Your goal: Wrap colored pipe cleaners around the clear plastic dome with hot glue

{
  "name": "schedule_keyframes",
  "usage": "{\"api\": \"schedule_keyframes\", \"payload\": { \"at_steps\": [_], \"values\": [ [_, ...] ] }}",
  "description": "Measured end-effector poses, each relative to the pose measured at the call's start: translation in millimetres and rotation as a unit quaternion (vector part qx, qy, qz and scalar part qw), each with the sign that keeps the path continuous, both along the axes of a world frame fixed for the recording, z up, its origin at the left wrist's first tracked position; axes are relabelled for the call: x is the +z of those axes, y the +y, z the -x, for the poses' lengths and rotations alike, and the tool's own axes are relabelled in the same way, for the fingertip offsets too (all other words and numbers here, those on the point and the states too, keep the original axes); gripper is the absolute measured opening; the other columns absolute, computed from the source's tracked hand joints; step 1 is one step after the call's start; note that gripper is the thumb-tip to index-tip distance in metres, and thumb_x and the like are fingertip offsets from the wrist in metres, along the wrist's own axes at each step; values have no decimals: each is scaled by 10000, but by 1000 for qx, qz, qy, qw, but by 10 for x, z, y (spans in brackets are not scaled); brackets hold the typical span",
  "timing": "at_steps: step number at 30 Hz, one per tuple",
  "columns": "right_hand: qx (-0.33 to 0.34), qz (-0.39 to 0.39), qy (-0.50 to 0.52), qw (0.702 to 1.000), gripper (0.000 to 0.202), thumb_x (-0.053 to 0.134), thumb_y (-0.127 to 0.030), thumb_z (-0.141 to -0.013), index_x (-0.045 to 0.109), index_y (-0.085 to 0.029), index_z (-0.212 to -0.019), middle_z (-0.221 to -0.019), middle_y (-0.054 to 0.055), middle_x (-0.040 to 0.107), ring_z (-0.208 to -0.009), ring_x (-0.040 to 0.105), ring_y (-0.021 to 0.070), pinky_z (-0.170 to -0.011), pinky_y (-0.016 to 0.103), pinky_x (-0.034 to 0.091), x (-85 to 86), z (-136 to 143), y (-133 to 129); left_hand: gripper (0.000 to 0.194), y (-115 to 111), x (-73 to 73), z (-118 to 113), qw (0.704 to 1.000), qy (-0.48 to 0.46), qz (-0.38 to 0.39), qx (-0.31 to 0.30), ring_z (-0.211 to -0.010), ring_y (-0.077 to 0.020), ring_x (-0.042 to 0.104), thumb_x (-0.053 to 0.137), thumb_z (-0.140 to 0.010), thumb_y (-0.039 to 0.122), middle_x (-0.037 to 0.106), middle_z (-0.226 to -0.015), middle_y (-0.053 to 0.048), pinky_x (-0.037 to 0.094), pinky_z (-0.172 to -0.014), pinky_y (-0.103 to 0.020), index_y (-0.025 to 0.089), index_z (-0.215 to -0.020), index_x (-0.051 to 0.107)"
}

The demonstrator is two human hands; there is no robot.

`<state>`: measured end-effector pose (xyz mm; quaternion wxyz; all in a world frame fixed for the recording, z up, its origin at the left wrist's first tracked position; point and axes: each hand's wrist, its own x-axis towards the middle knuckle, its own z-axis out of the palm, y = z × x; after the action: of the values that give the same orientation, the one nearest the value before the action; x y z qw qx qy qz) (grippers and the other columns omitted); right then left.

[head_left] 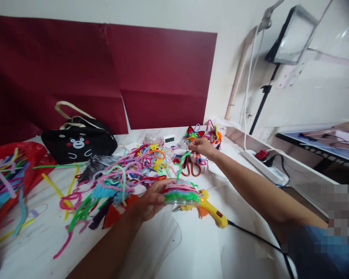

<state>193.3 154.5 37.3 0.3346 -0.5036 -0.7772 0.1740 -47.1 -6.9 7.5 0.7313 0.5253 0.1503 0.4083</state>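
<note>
My left hand (153,198) is closed around the side of a clear plastic container (182,193) wrapped in fuzzy bands of green, red, white and lilac. From its top rises a green pipe cleaner (179,167), and my right hand (203,147) pinches its upper end, farther back over the table. Just behind the wrapped container lies a yellow hot glue gun (213,211), nozzle to the left, partly hidden by the container. Red-handled scissors (195,169) rest below my right hand.
Left of my hands spreads a tangled heap of pipe cleaners (125,172). A black bag (80,143) stands behind it, with a red plastic bag (39,161) at far left. At the back are a small digital clock (169,139) and a power strip (269,170) on the right.
</note>
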Motion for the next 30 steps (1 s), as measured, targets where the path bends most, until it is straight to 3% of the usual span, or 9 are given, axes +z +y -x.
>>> {"api": "schedule_keyframes", "payload": {
  "at_steps": [4,6,8,10,12,15,20,26,30],
  "values": [
    [84,-20,23,996,459,620,-3,-634,683,-164,-1059,-1147,68,687,-1062,636,214,-889,313,506,114,65,-292,501,0,22,-15,1000,11,4,7,-1042,-325,643,724,-642,380,728,-1057,-115,490,-877,-421,153,-1085,673],
    [207,-23,29,978,561,599,-4,-648,640,-192,-1175,-1222,56,650,-1164,576,208,-973,324,456,193,141,-503,502,19,-11,0,1000,10,9,14,-1043,-322,643,721,-642,371,721,-1081,-114,495,-882,-423,159,-1094,673],
    [332,33,23,942,560,550,-18,-700,606,-184,-1232,-1175,60,665,-1104,600,190,-899,293,487,268,219,-687,491,45,-64,29,999,2,16,34,-1029,-303,652,721,-646,346,719,-1101,-95,506,-869,-403,185,-1108,673],
    [388,85,-14,918,424,548,-67,-761,644,-139,-1168,-1052,64,691,-964,629,171,-804,258,497,327,262,-801,517,64,-104,54,999,3,20,29,-1040,-296,651,731,-635,343,720,-1105,-84,509,-862,-382,199,-1127,669],
    [390,121,-38,912,275,569,-174,-826,687,-100,-1063,-863,45,681,-739,601,129,-652,217,478,368,249,-843,536,65,-102,60,1000,8,16,15,-1046,-306,647,723,-641,359,715,-1116,-96,505,-867,-389,184,-1144,661],
    [367,168,-25,915,293,617,-317,-843,704,-82,-994,-724,10,617,-572,491,81,-523,187,410,409,146,-838,562,31,-34,32,1000,23,14,1,-1016,-297,654,709,-648,349,715,-1112,-101,500,-870,-383,163,-1174,641],
    [345,198,10,918,285,687,-360,-793,709,-99,-907,-728,13,625,-608,527,94,-542,194,426,485,6,-864,580,-30,55,-14,997,52,19,-51,-962,-271,654,731,-598,290,727,-1067,-81,506,-799,-323,151,-1155,648],
    [325,131,42,936,205,700,-318,-771,688,-114,-761,-674,2,640,-630,571,107,-587,211,428,588,10,-868,582,-45,75,-19,997,39,21,-65,-979,-246,638,747,-584,270,702,-1129,-61,489,-820,-292,174,-1152,661],
    [263,111,119,951,236,722,-345,-751,646,-125,-713,-601,-26,580,-551,500,79,-532,203,386,642,-57,-824,624,-67,158,-52,992,66,8,-104,-925,-240,641,727,-587,274,699,-1076,-86,473,-787,-289,135,-1188,637]
  ]
}}
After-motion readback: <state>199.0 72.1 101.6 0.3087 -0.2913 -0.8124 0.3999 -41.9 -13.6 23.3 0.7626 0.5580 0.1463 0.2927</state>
